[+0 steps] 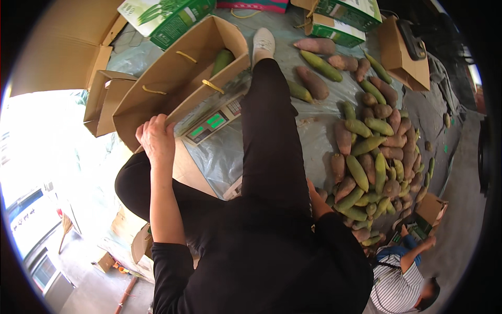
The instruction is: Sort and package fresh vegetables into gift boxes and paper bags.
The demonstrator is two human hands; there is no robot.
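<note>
My left hand [157, 137] grips the near end of an open cardboard box [175, 112], fingers curled over its rim. The box has yellow cord handles and holds a long green radish [223, 62] at its far end. It appears to rest on a scale [214, 121] with lit green displays. My right arm reaches down beside my right thigh, and its hand is hidden there. Nearest to that arm lies a large heap of green radishes [357, 172] and reddish-brown roots [342, 137].
Green printed boxes [180, 23] stand at the far side. Another cardboard box [400, 57] is at the far right, and a smaller one [107, 102] at left. Plastic sheeting [214, 162] covers the floor. A person in a striped shirt [395, 282] works at lower right.
</note>
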